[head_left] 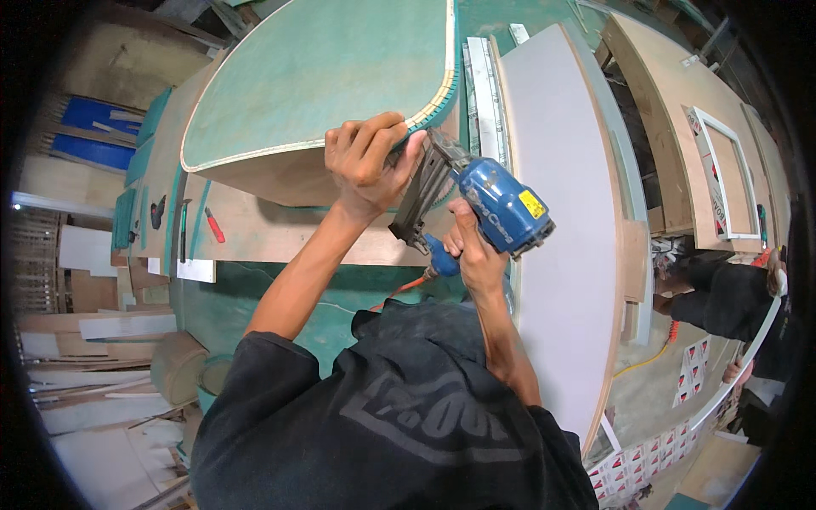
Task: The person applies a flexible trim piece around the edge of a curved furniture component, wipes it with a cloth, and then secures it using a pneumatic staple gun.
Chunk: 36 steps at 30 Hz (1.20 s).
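Note:
A large wooden box with a green top and a rounded corner lies on the bench, a pale strip along its rim. Round that corner runs a slotted teal edging strip. My left hand is bent over the rim just left of the corner, fingers on top and thumb toward the strip. In my right hand is a blue and black nail gun, gripped by its handle. Its nose is at the corner, close to my left thumb; exact contact is hidden. An orange air hose leads from the handle.
A red-handled knife and a hammer lie left on the bench. A long pale panel stands to the right. Beyond it, a person in dark clothes holds a white strip. Stacked boards fill the lower left.

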Motion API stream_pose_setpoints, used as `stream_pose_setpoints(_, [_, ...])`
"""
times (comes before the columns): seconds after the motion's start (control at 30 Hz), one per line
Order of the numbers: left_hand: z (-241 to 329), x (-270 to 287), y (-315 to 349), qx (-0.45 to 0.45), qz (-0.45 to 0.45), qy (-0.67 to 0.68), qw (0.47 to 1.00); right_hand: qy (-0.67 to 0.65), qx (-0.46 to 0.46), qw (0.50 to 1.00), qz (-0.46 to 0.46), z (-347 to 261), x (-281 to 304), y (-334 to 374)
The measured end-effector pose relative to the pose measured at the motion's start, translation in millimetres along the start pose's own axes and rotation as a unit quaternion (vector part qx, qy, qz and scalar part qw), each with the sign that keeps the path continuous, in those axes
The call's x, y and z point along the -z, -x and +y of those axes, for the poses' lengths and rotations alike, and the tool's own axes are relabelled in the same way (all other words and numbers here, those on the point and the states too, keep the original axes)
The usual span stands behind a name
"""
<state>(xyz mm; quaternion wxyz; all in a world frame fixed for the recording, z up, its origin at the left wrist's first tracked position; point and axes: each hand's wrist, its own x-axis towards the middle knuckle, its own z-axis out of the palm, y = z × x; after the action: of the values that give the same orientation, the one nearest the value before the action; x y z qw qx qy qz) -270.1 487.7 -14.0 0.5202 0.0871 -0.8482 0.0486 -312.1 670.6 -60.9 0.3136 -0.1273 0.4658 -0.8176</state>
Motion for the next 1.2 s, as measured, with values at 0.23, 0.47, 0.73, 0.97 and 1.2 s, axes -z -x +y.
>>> stream_pose_setpoints(0.23, [-5.4, -0.5, -2.8, -0.020, 0.000, -0.013, 1.000, -0.007, 0.000, 0.999, -0.039, 5.5, 7.8, -13.0])
stream_pose_setpoints(0.47, [-2.6, 1.8, 2.3, -0.039, 0.011, -0.021, 0.999, -0.096, -0.011, 0.995, -0.016, 18.1, 32.5, 14.4])
stream_pose_setpoints(0.73, [-7.7, 20.3, 12.0, -0.054, -0.016, -0.043, 0.997, -0.100, -0.050, 0.992, -0.061, -6.7, 26.3, 29.2])
stream_pose_setpoints(0.97, [-8.8, 31.0, 14.9, -0.035, -0.034, -0.092, 0.995, 0.163, 0.017, 0.985, -0.047, 11.3, 22.7, 14.1])
stream_pose_setpoints(1.2, [-12.7, 34.0, 14.0, 0.004, -0.062, -0.042, 0.997, 0.160, -0.025, 0.983, -0.088, 9.6, 31.4, 6.6])
